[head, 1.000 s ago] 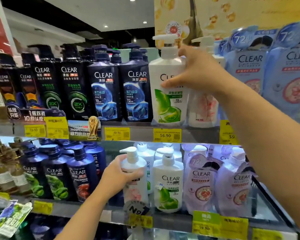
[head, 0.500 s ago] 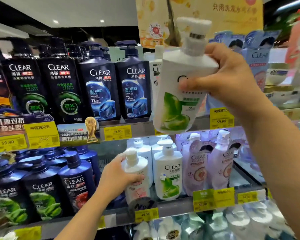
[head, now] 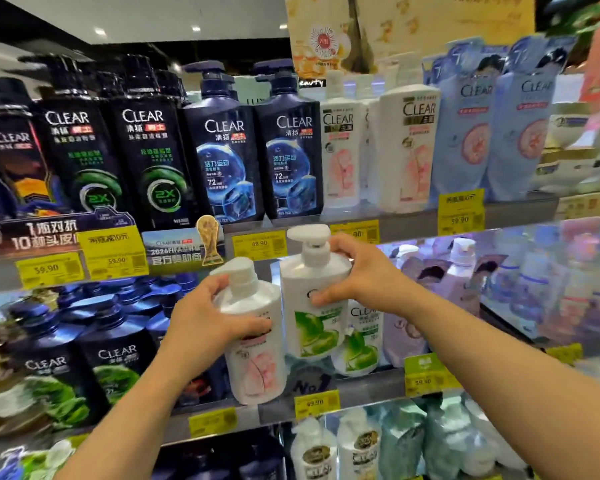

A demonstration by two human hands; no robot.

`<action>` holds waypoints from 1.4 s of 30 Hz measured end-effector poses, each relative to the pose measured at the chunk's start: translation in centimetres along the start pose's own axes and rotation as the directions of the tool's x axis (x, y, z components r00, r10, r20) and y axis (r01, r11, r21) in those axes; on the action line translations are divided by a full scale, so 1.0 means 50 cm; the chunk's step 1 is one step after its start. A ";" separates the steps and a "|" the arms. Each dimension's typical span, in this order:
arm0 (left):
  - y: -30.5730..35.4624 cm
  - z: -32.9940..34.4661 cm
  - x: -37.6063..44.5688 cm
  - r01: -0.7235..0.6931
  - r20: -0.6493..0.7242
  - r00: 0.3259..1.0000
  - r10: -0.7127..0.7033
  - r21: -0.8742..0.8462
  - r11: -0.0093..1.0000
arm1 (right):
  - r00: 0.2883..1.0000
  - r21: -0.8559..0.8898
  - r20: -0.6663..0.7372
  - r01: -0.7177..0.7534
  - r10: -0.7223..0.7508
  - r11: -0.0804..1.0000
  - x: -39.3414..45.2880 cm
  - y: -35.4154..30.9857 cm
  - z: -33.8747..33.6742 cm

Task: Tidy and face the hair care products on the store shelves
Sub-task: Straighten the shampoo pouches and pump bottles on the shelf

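Left hand point(head: 210, 317) grips the pink bottle point(head: 255, 344); right hand point(head: 355, 275) grips the green bottle point(head: 314, 306) just right of it, touching.

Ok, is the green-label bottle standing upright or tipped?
Roughly upright. The green-label bottle has its pump on top and label facing out, gripped by the right hand. Whether its base rests on the shelf cannot be told.

Middle shelf point(head: 368, 384): front edge packed. Dark bottles point(head: 84, 362) blocked the left stretch, lilac pouches point(head: 409, 317) the right. Two white pump bottles point(head: 312, 299) filled the centre; a green-label bottle point(head: 361, 344) stood behind them. Upper shelf point(head: 406, 225) lined without gaps.
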State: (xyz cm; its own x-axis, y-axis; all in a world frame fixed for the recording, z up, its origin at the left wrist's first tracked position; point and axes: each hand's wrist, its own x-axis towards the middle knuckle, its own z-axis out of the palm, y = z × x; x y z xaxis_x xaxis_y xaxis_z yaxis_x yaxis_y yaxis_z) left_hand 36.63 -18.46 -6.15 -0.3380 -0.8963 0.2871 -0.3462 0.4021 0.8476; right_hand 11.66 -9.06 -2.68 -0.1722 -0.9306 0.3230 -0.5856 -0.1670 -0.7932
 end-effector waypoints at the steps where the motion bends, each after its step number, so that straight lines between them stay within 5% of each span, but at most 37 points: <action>1: -0.003 -0.005 -0.005 -0.001 -0.002 1.000 0.001 0.010 1.000 | 1.000 -0.021 0.007 -0.018 0.018 1.000 0.003 0.012 0.015; 15: -0.030 -0.020 -0.023 0.008 0.032 0.999 -0.010 0.074 0.997 | 0.991 -0.295 0.070 -0.090 0.116 0.951 -0.002 0.066 0.124; 33: 0.032 -0.010 -0.036 -0.046 0.117 0.992 0.051 -0.046 0.998 | 0.975 -0.524 0.116 -0.103 0.190 0.846 0.017 0.062 0.097; 38: 0.137 -0.008 -0.045 -0.167 0.135 0.973 0.185 -0.137 0.976 | 0.981 -0.182 -0.051 -0.194 0.187 0.964 -0.019 0.021 0.029; 42: 0.252 -0.005 -0.037 -0.283 0.112 0.942 0.317 -0.247 0.927 | 0.975 0.145 -0.209 -0.044 0.074 0.988 -0.065 -0.063 -0.069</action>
State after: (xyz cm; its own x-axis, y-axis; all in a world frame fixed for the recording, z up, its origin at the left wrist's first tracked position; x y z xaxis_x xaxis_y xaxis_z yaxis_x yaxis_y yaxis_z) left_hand 33.11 -11.78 4.14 -0.5265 -0.6954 0.4892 -0.0090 0.5800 0.8146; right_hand 11.34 -4.38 0.57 -0.3770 -0.8516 0.3641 -0.4562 -0.1714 -0.8732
